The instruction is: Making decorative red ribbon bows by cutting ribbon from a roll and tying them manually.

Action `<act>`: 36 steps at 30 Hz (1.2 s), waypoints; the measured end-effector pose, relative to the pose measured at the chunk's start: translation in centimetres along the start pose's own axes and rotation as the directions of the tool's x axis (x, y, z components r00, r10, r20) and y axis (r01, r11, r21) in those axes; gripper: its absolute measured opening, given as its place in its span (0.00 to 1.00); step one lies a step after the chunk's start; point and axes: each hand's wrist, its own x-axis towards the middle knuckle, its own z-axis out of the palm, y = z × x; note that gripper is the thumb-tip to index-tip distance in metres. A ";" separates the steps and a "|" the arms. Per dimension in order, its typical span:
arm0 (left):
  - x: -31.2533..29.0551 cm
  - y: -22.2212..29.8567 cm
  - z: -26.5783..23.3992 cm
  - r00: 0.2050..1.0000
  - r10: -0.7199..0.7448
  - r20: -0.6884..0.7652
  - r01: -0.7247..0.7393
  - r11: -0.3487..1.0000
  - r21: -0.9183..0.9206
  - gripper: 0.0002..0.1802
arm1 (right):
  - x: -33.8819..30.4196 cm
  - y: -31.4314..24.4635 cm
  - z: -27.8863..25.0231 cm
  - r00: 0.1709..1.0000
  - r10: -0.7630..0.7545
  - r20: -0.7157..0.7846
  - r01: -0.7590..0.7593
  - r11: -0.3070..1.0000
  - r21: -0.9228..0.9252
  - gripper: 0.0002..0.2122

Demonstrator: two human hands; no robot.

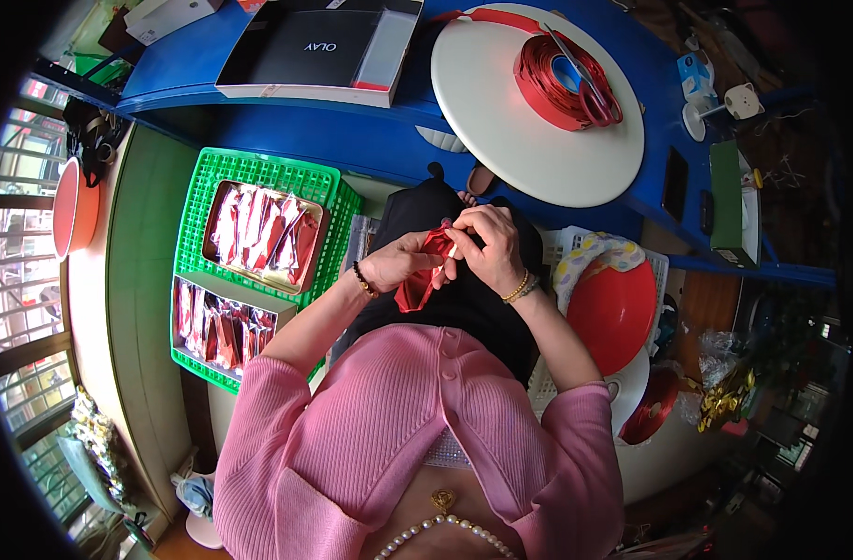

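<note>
Over my lap, both my hands meet on a folded length of shiny red ribbon [415, 293]. My left hand [400, 263] grips its body, and the lower end hangs down below the fingers. With thumb and fingertips pinched together, my right hand [490, 245] holds the ribbon's upper end. A small pale strip shows between the two hands; I cannot make out what it is. On a white round board [482, 140] ahead lies a roll of red ribbon [543, 84] with a blue core. Scissors [590, 89] with red handles rest across the roll.
To my left, a green plastic basket [191, 215] carries two boxes of folded red ribbon pieces [258, 233]. A red bowl [613, 313] stands at my right. The blue table [179, 75] ahead bears a black box [305, 47], a phone [675, 184] and a green box [730, 201].
</note>
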 end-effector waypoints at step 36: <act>4.0 -0.5 0.1 0.725 0.677 -0.129 0.212 -0.042 0.976 0.15 | 0.7 -0.6 5.0 0.815 0.565 -0.129 -0.502 0.800 0.328 0.12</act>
